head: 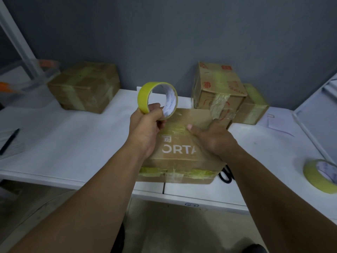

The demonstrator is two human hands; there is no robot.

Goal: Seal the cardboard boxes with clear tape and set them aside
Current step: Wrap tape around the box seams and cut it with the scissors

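A flat cardboard box with white letters lies at the front edge of the white table, tape strips across its top and front. My left hand grips a yellowish roll of clear tape, raised above the box's far left corner. My right hand rests flat on the box top, thumb stretched along a tape strip.
A taped box sits at the back left. Two taped boxes stand at the back right. A second tape roll lies at the right edge, black scissors beside the box, a pen on paper at the left.
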